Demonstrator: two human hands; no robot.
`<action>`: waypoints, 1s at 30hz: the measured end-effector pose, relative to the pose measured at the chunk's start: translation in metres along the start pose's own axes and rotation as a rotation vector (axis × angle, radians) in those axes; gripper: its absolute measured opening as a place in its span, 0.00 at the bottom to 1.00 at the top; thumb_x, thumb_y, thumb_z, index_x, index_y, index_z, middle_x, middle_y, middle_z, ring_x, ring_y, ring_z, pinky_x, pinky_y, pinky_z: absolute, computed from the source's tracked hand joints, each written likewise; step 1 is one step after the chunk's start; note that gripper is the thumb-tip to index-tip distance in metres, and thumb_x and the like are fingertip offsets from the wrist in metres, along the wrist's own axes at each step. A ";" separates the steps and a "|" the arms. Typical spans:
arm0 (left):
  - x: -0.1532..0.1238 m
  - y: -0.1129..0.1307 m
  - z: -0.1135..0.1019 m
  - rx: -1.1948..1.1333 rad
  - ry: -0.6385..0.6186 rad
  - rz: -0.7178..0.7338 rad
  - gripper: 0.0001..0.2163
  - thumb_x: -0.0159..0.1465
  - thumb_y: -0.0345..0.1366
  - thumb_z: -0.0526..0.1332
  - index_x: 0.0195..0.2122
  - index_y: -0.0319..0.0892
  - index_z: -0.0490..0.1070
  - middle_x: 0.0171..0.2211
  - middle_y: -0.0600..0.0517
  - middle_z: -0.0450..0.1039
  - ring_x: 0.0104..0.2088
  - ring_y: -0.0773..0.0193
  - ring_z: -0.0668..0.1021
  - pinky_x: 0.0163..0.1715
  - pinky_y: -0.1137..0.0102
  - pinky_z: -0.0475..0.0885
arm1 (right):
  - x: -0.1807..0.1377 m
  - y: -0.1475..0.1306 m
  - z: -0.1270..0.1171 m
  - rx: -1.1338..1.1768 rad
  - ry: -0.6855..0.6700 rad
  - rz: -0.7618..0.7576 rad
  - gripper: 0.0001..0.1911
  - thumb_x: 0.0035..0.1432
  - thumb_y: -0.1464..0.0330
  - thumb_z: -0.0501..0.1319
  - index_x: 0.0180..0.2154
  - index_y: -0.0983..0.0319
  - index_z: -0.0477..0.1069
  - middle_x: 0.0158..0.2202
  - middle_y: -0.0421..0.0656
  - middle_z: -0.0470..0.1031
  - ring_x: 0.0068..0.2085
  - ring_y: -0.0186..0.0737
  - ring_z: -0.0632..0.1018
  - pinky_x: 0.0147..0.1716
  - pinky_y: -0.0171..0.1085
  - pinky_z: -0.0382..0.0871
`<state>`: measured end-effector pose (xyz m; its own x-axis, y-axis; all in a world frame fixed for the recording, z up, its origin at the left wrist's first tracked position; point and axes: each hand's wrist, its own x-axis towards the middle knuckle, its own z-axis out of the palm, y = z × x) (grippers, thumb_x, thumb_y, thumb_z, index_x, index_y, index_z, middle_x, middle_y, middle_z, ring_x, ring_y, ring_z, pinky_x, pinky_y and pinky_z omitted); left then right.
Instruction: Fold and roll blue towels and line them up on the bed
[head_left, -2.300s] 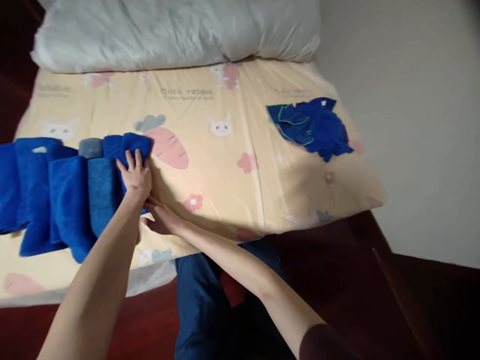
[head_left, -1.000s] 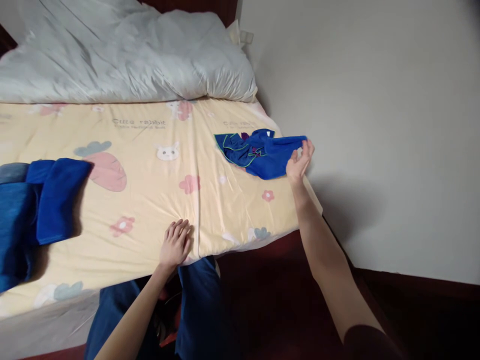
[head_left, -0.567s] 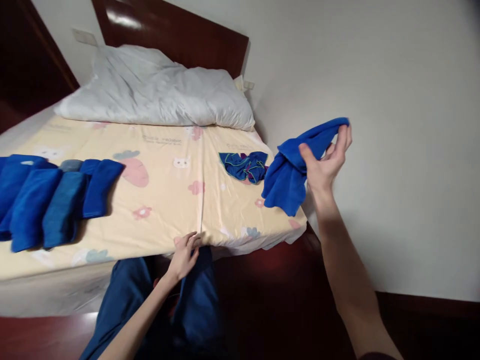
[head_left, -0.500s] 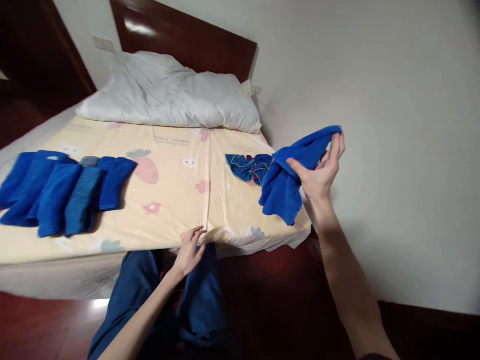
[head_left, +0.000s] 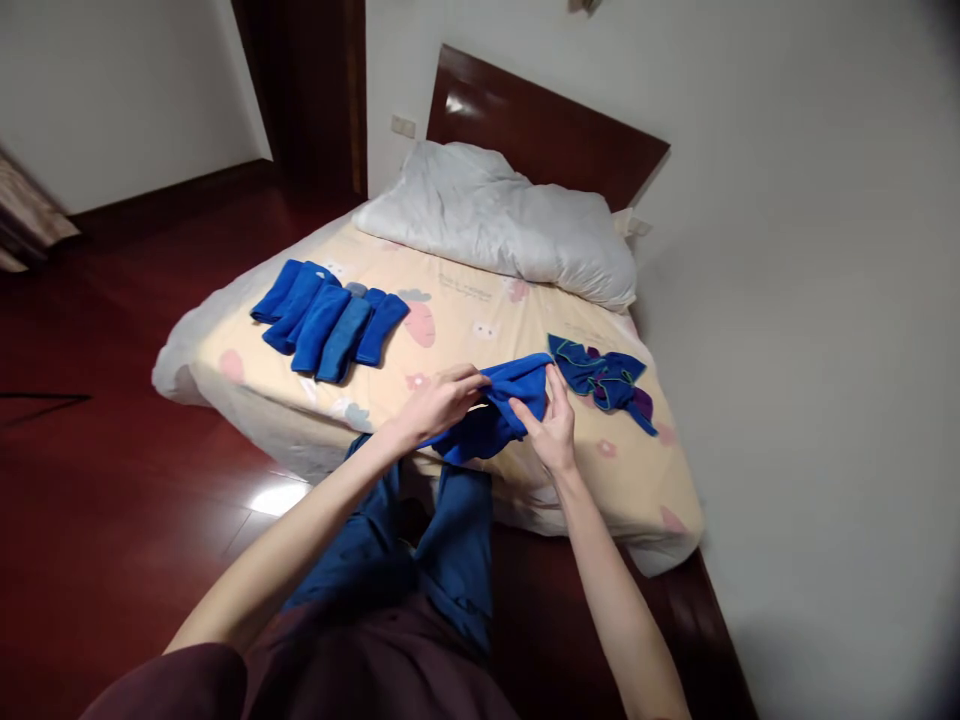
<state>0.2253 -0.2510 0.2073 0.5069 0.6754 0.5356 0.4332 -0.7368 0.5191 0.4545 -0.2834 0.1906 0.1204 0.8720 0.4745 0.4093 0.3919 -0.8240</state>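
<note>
Blue towel (head_left: 491,415) hangs bunched between both hands over the near edge of the bed (head_left: 645,480), just in front of the person's knees. The left hand (head_left: 439,400) pinches its upper hem with fingers closed on the cloth, and the right hand (head_left: 551,425) closes on the same hem a little farther right, thumb and fingertips pressed into the fabric. The held edge runs roughly left to right between the two grips, rising slightly toward the right, while the rest of the cloth sags below and toward the left hand in a crumpled fold. Both hands are on it, so neither is nearer; the slack lies under the left one.

Beyond the right hand, close by on the yellow printed sheet, lies a crumpled dark blue cloth (head_left: 604,378) with a pale trim. Well apart to the left, a row of folded blue towels (head_left: 330,320) sits side by side near the far-left side of the mattress. A white pillow (head_left: 510,220) lies against the dark headboard (head_left: 555,140).

How many layers the held towel has, and where its lower corners are, cannot be made out in the bunching; the fingertips are partly buried in it.
</note>
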 end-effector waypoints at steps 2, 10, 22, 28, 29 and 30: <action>-0.013 0.002 -0.014 -0.009 0.081 -0.103 0.13 0.75 0.34 0.52 0.53 0.42 0.75 0.45 0.45 0.77 0.43 0.60 0.81 0.45 0.67 0.75 | -0.005 -0.012 0.016 0.066 -0.094 0.052 0.42 0.59 0.50 0.68 0.70 0.57 0.61 0.74 0.56 0.55 0.68 0.56 0.70 0.61 0.54 0.74; -0.034 0.036 -0.047 0.011 0.011 -0.222 0.11 0.75 0.32 0.49 0.47 0.41 0.70 0.40 0.46 0.77 0.36 0.60 0.80 0.36 0.69 0.72 | -0.046 -0.051 0.079 -0.185 -0.250 -0.121 0.14 0.58 0.64 0.65 0.47 0.56 0.76 0.44 0.47 0.79 0.41 0.48 0.82 0.38 0.45 0.82; -0.078 0.016 -0.088 0.146 -0.064 -0.264 0.09 0.75 0.37 0.55 0.42 0.40 0.72 0.38 0.47 0.75 0.36 0.60 0.79 0.35 0.69 0.70 | -0.060 -0.066 0.097 -0.303 -0.167 -0.138 0.04 0.59 0.66 0.63 0.35 0.60 0.74 0.29 0.39 0.77 0.29 0.38 0.77 0.34 0.36 0.74; -0.110 -0.027 -0.106 0.231 -0.105 -0.176 0.07 0.74 0.34 0.57 0.43 0.41 0.74 0.39 0.48 0.74 0.36 0.62 0.79 0.36 0.70 0.70 | -0.036 -0.059 0.079 -0.488 -0.095 -0.269 0.09 0.57 0.72 0.59 0.35 0.59 0.78 0.34 0.42 0.83 0.33 0.42 0.82 0.36 0.37 0.76; -0.118 -0.035 -0.108 0.273 -0.108 -0.192 0.08 0.74 0.34 0.56 0.43 0.41 0.74 0.38 0.48 0.74 0.35 0.63 0.79 0.35 0.71 0.70 | -0.032 -0.056 0.071 -0.533 -0.086 -0.294 0.11 0.55 0.75 0.58 0.34 0.59 0.78 0.33 0.42 0.83 0.34 0.42 0.82 0.36 0.37 0.75; -0.126 -0.042 -0.111 0.315 -0.104 -0.213 0.09 0.74 0.33 0.55 0.42 0.41 0.75 0.38 0.48 0.74 0.34 0.63 0.79 0.34 0.71 0.69 | -0.028 -0.054 0.062 -0.580 -0.077 -0.321 0.13 0.52 0.77 0.57 0.33 0.59 0.78 0.32 0.42 0.82 0.34 0.42 0.82 0.37 0.36 0.75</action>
<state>0.0609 -0.3017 0.1923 0.4469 0.8193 0.3592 0.7363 -0.5649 0.3725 0.3727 -0.3109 0.2020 -0.1445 0.7652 0.6274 0.8366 0.4330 -0.3355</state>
